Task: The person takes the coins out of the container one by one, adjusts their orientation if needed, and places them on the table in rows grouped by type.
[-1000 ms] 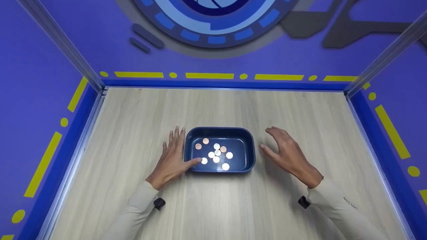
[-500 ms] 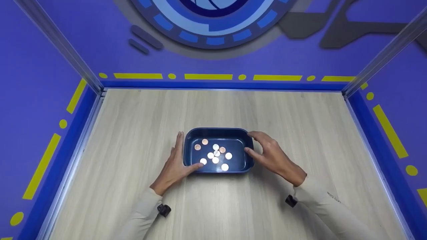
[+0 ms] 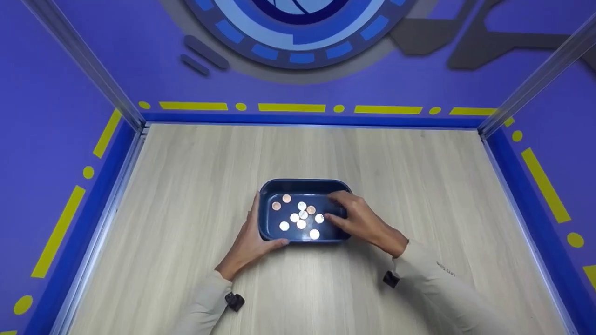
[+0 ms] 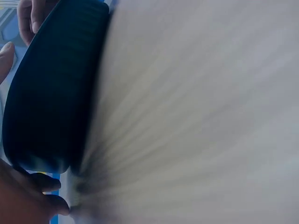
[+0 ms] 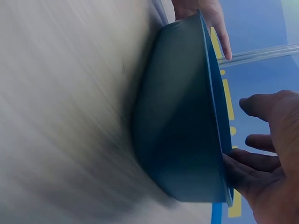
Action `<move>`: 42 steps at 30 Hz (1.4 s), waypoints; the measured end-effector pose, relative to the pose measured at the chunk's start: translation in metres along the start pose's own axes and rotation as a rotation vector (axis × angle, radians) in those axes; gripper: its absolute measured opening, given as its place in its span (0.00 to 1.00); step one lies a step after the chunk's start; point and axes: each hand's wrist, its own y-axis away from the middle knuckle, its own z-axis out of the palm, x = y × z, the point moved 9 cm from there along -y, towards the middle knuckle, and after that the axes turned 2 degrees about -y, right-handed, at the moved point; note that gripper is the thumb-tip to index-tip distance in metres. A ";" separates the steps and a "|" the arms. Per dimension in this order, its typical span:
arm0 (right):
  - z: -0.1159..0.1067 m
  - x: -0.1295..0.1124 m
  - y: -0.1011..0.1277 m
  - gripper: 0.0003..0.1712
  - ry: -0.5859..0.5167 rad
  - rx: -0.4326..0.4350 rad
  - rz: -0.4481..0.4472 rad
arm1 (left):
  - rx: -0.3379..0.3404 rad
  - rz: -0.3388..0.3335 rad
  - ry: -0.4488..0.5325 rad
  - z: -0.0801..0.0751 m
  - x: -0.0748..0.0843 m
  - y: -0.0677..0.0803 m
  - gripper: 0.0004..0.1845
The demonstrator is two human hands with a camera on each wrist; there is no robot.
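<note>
Just below centre, the spread left hand (image 3: 249,242) braces the tray (image 3: 302,187); the right hand (image 3: 362,221) (fingers parted) best works low over the coins (image 3: 301,224).

The left hand (image 4: 21,196) touches a dark container (image 4: 53,98) on a pale tabletop (image 4: 201,121), the right hand (image 4: 39,9) beyond its rim.

Deep tray (image 3: 305,187): dark navy blue. Coins (image 3: 301,224): three copper, the others silver-white. Desk (image 3: 298,151): pale beige with streaked wood grain. Rear wall panel (image 3: 298,93): violet-blue, bordered by alternating yellow dashes and dots. Sleeves (image 3: 433,277): light beige. Wrist cameras (image 3: 391,279): black. Corner rails (image 3: 538,83): silver-grey.
</note>
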 end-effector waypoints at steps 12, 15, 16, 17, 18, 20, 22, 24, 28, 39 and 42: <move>0.032 -0.004 -0.021 0.17 0.042 -0.137 -0.003 | 0.048 0.038 0.053 0.007 -0.004 0.003 0.79; 0.037 -0.002 -0.026 0.17 0.082 -0.154 0.006 | 0.056 0.037 0.065 0.008 -0.005 0.004 0.78; 0.038 -0.002 -0.027 0.17 0.096 -0.160 0.010 | 0.060 0.033 0.070 0.008 -0.006 0.004 0.78; 0.039 -0.001 -0.029 0.17 0.112 -0.163 0.011 | 0.064 0.029 0.076 0.008 -0.006 0.005 0.78; 0.040 0.000 -0.030 0.17 0.118 -0.168 0.017 | 0.068 0.024 0.080 0.009 -0.007 0.005 0.78; 0.042 0.003 -0.032 0.16 0.138 -0.172 0.025 | 0.076 0.019 0.087 0.009 -0.009 0.005 0.77; 0.044 0.006 -0.034 0.15 0.142 -0.178 0.041 | 0.085 0.012 0.089 0.009 -0.010 0.006 0.77; 0.046 0.010 -0.036 0.14 0.140 -0.188 0.068 | 0.090 0.008 0.083 0.009 -0.010 0.006 0.77; 0.049 0.017 -0.040 0.13 0.135 -0.199 0.109 | 0.095 -0.001 0.082 0.009 -0.011 0.007 0.77; 0.055 0.027 -0.045 0.10 0.152 -0.154 0.159 | 0.100 -0.017 0.103 0.009 -0.014 0.008 0.77; 0.054 0.027 -0.044 0.09 0.149 -0.142 0.162 | 0.105 -0.010 0.103 0.009 -0.014 0.008 0.77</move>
